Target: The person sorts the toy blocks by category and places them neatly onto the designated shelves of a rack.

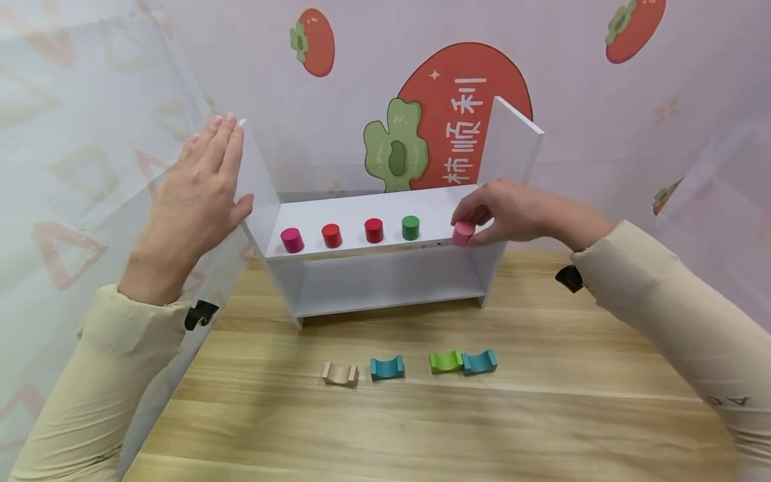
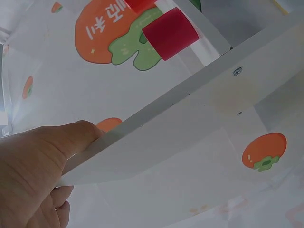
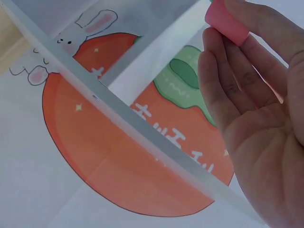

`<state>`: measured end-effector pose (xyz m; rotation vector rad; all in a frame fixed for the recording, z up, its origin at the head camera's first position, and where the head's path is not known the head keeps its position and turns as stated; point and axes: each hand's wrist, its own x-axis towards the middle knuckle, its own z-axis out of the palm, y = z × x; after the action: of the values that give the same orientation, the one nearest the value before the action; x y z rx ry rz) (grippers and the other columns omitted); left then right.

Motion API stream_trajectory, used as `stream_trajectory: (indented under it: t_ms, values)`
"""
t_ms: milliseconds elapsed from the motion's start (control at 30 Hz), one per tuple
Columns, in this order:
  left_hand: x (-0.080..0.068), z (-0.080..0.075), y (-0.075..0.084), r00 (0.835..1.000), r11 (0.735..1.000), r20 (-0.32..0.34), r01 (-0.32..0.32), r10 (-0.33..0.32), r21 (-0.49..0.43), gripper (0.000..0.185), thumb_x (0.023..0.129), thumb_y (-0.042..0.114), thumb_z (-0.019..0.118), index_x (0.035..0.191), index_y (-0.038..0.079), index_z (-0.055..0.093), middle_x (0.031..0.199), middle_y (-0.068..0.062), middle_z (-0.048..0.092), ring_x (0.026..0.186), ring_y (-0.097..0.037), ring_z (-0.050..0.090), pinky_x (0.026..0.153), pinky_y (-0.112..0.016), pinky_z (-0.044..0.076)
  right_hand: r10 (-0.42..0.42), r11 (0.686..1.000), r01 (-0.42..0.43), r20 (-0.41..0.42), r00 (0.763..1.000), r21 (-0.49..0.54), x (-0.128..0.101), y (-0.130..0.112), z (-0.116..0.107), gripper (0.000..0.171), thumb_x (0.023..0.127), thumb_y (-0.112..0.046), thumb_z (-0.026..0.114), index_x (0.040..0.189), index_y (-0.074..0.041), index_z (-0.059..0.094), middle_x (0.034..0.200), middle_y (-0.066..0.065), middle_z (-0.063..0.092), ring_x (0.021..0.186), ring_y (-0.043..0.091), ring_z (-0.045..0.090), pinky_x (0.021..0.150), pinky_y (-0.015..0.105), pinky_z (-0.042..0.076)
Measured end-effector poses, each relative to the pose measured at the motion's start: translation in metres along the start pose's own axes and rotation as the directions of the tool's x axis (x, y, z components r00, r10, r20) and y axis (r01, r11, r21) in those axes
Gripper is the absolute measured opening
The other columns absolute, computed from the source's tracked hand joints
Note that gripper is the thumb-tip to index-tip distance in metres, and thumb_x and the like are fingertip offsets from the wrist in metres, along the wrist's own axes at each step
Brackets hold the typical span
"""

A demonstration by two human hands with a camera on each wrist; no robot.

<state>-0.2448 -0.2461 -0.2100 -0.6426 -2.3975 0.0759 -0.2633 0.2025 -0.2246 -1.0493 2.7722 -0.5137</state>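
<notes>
My right hand (image 1: 506, 207) pinches a pink cylinder block (image 1: 463, 233) between thumb and fingers, right at the front edge of the white shelf's upper board (image 1: 361, 205). The right wrist view shows this pink block (image 3: 227, 21) at the fingertips. My left hand (image 1: 195, 194) grips the shelf's left side panel (image 1: 259, 181), thumb on the inner face and fingers on the outer, as the left wrist view shows. Along the upper board, left to right, stand a magenta cylinder (image 1: 292, 240), a red cylinder (image 1: 332, 235), a darker red one (image 1: 374, 230) and a green cylinder (image 1: 411, 227).
On the wooden table (image 1: 385, 428) before the shelf lie curved blocks: a beige one (image 1: 340, 373), a teal one (image 1: 387, 367), and a lime green one (image 1: 446, 361) beside another teal block (image 1: 479, 362). The shelf's right panel (image 1: 512, 140) rises near my right hand. Printed cloth (image 1: 572, 87) hangs behind.
</notes>
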Motion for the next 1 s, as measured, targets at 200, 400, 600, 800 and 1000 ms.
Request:
stream_trajectory:
  t_ms: [200, 400, 600, 800, 1000]
  values:
    - [-0.001, -0.001, 0.001, 0.999, 1.0, 0.035, 0.008, -0.009, 0.012, 0.094, 0.092, 0.008, 0.074, 0.166, -0.006, 0.018, 0.175, -0.024, 0.022, 0.164, -0.039, 0.021, 0.133, -0.055, 0.02, 0.045, 0.999, -0.046, -0.002, 0.999, -0.023, 0.011, 0.001, -0.006, 0.028, 0.088, -0.012, 0.085, 0.116, -0.009, 0.077, 0.103, 0.004, 0.077, 0.1, 0.019, 0.074, 0.098, 0.045, 0.063]
    - [0.0, -0.002, 0.001, 0.999, 1.0, 0.042, 0.013, -0.013, 0.008, 0.093, 0.093, 0.009, 0.073, 0.166, -0.006, 0.018, 0.175, -0.024, 0.021, 0.164, -0.039, 0.019, 0.133, -0.055, 0.019, 0.066, 0.996, -0.066, -0.009, 0.998, -0.067, 0.021, 0.003, -0.008, 0.032, 0.089, -0.015, 0.085, 0.119, -0.009, 0.077, 0.106, 0.005, 0.077, 0.098, 0.02, 0.072, 0.096, 0.044, 0.063]
    - [0.0, -0.001, 0.0, 1.0, 1.0, 0.021, 0.005, -0.005, 0.001, 0.092, 0.091, 0.007, 0.074, 0.165, -0.007, 0.02, 0.174, -0.025, 0.024, 0.164, -0.039, 0.022, 0.133, -0.056, 0.021, 0.077, 0.994, -0.076, 0.0, 0.997, -0.074, 0.03, 0.005, -0.008, 0.03, 0.089, -0.015, 0.085, 0.118, -0.01, 0.078, 0.105, 0.006, 0.076, 0.097, 0.021, 0.069, 0.093, 0.041, 0.061]
    - [-0.002, 0.0, 0.0, 1.0, 1.0, 0.016, 0.008, -0.008, -0.006, 0.093, 0.091, 0.006, 0.074, 0.165, -0.006, 0.02, 0.174, -0.025, 0.025, 0.164, -0.039, 0.021, 0.133, -0.056, 0.022, 0.098, 0.994, -0.097, 0.013, 0.995, -0.059, 0.038, 0.008, -0.003, 0.032, 0.089, -0.017, 0.085, 0.119, -0.009, 0.078, 0.106, 0.007, 0.076, 0.097, 0.023, 0.069, 0.092, 0.041, 0.061]
    - [-0.002, -0.001, -0.001, 1.0, 1.0, 0.018, 0.007, -0.007, -0.019, 0.092, 0.091, 0.006, 0.073, 0.165, -0.006, 0.019, 0.174, -0.025, 0.024, 0.164, -0.039, 0.021, 0.133, -0.056, 0.021, 0.115, 0.993, -0.114, 0.015, 0.993, -0.043, 0.041, 0.011, 0.0, 0.033, 0.089, -0.017, 0.085, 0.119, -0.008, 0.077, 0.108, 0.009, 0.075, 0.099, 0.024, 0.068, 0.094, 0.043, 0.061]
